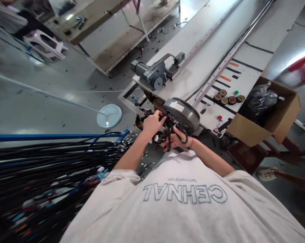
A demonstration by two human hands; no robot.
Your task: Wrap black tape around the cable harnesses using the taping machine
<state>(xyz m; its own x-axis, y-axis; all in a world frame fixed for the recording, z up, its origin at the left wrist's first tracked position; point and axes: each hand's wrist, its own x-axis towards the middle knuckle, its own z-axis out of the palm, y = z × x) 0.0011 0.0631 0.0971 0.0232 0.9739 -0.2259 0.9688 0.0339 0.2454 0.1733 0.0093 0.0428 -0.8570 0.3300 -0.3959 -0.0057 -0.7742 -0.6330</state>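
Observation:
Beside the dark round machine [181, 113] at the near end of the long white table, my left hand [152, 125] is closed, thumb and fingers pinched on black cable [165, 118]. Lower and to the right, my right hand [176, 139] is wrapped round a looped black cable [185, 136], palm turned up. A small white connector [156, 138] hangs between the hands, among dark wires. A grey motor unit [152, 72] stands on the table beyond my left hand.
Many black cable bundles [66, 155] lie on a blue rack at the left. An open cardboard box [274, 114] with plastic bags stands at the right, near tape rolls [224, 100]. A white round base [109, 115] with a pole is on the floor. A person sits at upper left.

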